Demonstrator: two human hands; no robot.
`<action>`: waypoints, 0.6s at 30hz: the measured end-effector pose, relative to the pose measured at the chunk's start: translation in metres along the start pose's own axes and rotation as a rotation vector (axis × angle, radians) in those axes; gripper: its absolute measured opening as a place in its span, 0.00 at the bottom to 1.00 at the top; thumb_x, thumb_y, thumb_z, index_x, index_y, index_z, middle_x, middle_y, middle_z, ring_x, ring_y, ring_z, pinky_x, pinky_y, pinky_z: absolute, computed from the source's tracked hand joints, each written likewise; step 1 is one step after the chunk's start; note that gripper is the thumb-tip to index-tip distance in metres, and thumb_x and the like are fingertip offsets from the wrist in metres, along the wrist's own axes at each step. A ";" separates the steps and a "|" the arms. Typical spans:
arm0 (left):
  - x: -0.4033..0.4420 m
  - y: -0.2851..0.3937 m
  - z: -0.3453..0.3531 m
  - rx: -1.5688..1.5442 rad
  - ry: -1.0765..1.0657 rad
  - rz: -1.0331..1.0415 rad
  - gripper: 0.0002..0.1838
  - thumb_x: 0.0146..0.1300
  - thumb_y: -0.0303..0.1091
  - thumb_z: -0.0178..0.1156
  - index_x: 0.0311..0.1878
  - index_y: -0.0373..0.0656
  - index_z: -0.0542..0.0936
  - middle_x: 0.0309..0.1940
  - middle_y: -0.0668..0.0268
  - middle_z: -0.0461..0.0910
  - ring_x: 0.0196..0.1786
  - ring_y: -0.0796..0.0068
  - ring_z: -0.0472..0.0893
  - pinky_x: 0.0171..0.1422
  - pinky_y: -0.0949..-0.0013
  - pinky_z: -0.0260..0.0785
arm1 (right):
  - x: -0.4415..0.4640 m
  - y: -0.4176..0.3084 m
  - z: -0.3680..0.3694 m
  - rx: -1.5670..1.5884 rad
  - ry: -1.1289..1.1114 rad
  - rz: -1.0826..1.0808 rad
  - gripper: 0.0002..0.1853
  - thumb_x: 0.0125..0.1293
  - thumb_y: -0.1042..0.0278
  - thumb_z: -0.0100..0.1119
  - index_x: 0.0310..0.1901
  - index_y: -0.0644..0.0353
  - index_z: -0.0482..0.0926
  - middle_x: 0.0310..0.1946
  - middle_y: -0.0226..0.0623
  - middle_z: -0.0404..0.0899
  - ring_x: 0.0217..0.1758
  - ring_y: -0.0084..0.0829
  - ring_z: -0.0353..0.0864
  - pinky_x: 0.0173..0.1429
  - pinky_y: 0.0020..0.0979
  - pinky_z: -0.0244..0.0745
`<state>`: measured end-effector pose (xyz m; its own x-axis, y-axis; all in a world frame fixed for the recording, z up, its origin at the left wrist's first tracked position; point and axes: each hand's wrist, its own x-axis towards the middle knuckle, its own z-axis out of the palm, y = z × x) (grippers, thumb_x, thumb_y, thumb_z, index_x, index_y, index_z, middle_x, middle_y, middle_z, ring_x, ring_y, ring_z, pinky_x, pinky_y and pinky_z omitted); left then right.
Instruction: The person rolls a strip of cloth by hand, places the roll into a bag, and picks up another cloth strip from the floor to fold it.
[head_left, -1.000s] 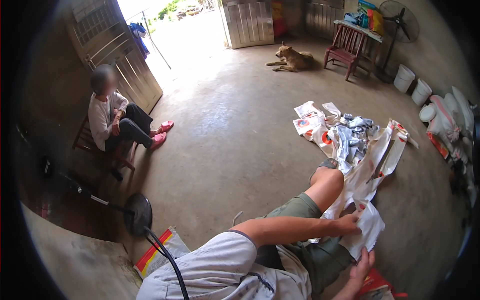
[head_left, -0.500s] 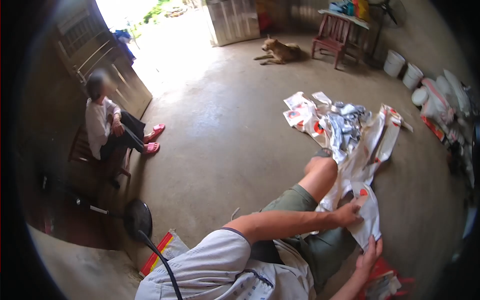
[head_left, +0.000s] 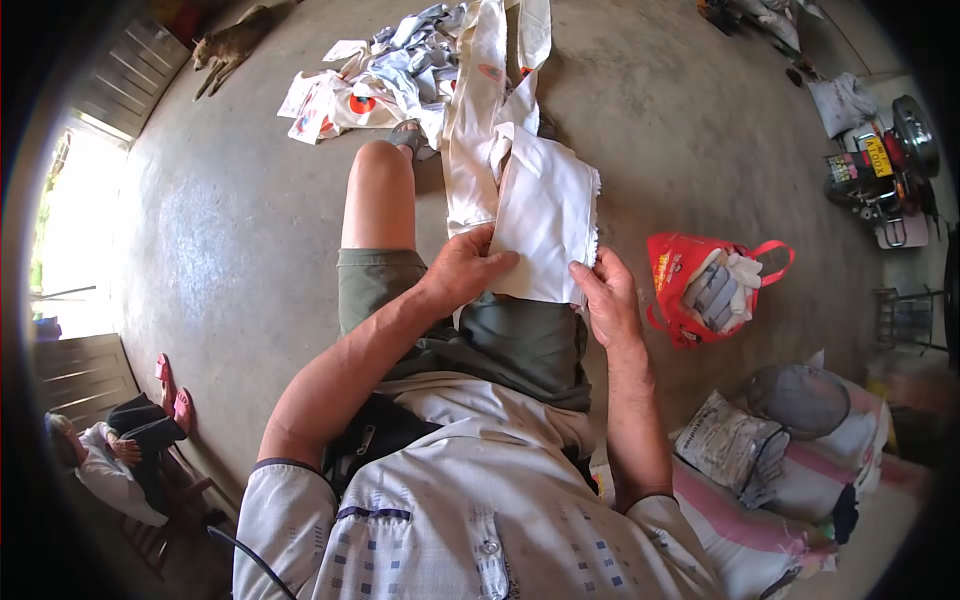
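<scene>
A white piece of fabric (head_left: pixel 548 215) with a frayed right edge is stretched between my hands above my lap. My left hand (head_left: pixel 468 268) pinches its lower left corner, thumb on top. At the lower right corner, my right hand (head_left: pixel 607 290) grips the frayed edge between thumb and fingers. Long off-white strips with orange-red prints (head_left: pixel 475 110) run from beneath the fabric toward the floor ahead. Beyond my sandalled foot lies a heap of grey-blue and white cloth pieces (head_left: pixel 410 62).
A red bag (head_left: pixel 690 290) holding rolled grey and white cloth stands to my right. Stuffed sacks (head_left: pixel 740 505) lie behind it. A motorcycle (head_left: pixel 890 165) is at the far right. A person (head_left: pixel 115 450) sits at lower left, and a dog (head_left: pixel 228 48) lies near the door.
My view has swung right and downward. The white fabric, held lower right before, is now spread flat in front of me, still in both hands. The red bag has come fully into view.
</scene>
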<state>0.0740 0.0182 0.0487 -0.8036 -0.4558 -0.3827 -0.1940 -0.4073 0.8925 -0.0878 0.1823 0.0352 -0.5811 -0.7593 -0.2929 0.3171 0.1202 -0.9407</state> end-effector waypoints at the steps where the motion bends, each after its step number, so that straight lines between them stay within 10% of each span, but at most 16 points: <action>1: -0.004 0.005 0.002 0.068 0.020 -0.005 0.17 0.67 0.30 0.63 0.56 0.34 0.77 0.42 0.66 0.83 0.42 0.81 0.81 0.48 0.73 0.74 | -0.003 0.000 0.001 -0.014 0.021 -0.001 0.21 0.67 0.75 0.61 0.60 0.71 0.71 0.40 0.34 0.82 0.38 0.20 0.79 0.41 0.25 0.76; 9: -0.027 0.010 0.000 0.611 0.127 0.154 0.35 0.68 0.30 0.61 0.77 0.46 0.60 0.24 0.75 0.72 0.28 0.86 0.68 0.35 0.74 0.66 | -0.029 0.000 -0.002 -0.077 0.087 -0.157 0.27 0.68 0.77 0.60 0.69 0.58 0.69 0.30 0.28 0.79 0.26 0.16 0.72 0.28 0.22 0.71; 18: -0.027 -0.015 -0.020 0.486 -0.154 0.209 0.23 0.69 0.22 0.53 0.66 0.45 0.77 0.31 0.76 0.75 0.33 0.90 0.68 0.41 0.79 0.66 | -0.033 0.024 -0.027 -0.165 -0.065 -0.154 0.17 0.69 0.80 0.52 0.57 0.60 0.80 0.30 0.23 0.78 0.30 0.14 0.72 0.35 0.21 0.71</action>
<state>0.1101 0.0211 0.0410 -0.9188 -0.3520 -0.1788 -0.2296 0.1080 0.9673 -0.0809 0.2276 0.0179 -0.5618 -0.8159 -0.1369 0.0985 0.0983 -0.9903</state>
